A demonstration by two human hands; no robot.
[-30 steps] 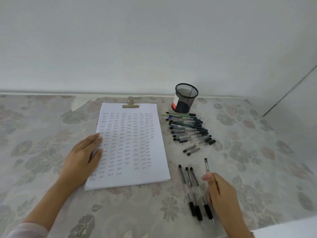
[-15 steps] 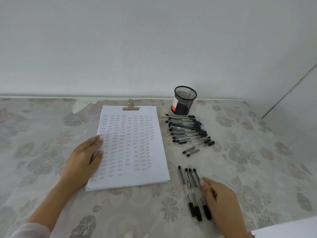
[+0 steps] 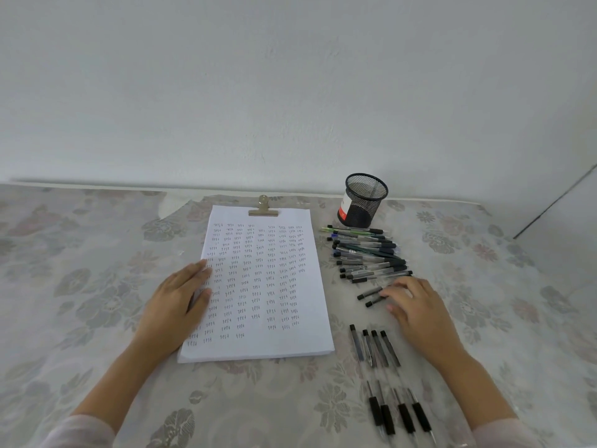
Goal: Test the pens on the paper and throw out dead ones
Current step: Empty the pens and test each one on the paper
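Pale grey flowered cloth covers the table [image 3: 97, 286], and the job on it looks well under way. The white stack of paper [image 3: 277, 347] carries column after column of small scribbled test words, reaching almost to its bottom edge, so I judge many pens are already tried. To its right lies a loose heap of capped pens [image 3: 368, 253], green, blue and black, which I take to be waiting. Nearer the person, a tidy row of four clear-barrelled pens [image 3: 380, 350] with black grips looks sorted, though I cannot tell whether they are kept or dead. I see no bin.

The left hand [image 3: 176, 305] lies flat, fingers straight, on the paper's left edge, pinning it. The right hand [image 3: 420, 312] is spread, fingers lightly bent, its tips touching two short dark pens [image 3: 370, 292] between heap and row; it grips nothing yet, as far as I can see.

The cloth looks smooth, perhaps slightly glossy. The paper is matte and thick at its edge. A round black wire-mesh cup [image 3: 363, 205] with a red-and-white label stands behind the heap, apparently empty. A small brass-coloured metal clip [image 3: 263, 210] clamps the paper's top.
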